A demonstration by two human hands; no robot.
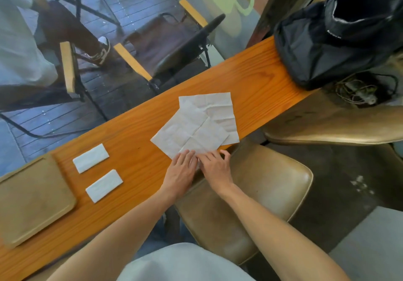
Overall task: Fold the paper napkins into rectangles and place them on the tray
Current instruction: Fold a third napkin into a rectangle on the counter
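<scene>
head view, centre frame: i see my left hand (182, 167) and right hand (216, 165), fingers flat and together, pressing the unfolded napkin's (189, 131) near corner; tray (32, 200) lower left.

A single wide-angle view from a camera worn on the person's head looks steeply down and forward over a narrow wooden counter (135, 149) that runs diagonally from lower left to upper right. Both forearms reach up from the bottom edge, placing the lens close above the work. The person's own shirt (183, 263) fills the bottom centre. A tan stool (272, 193) sits just below the counter on the right, while a window beyond the far edge shows a chair (172, 47) on dark decking. Straight lines bow near the frame's edges.
</scene>
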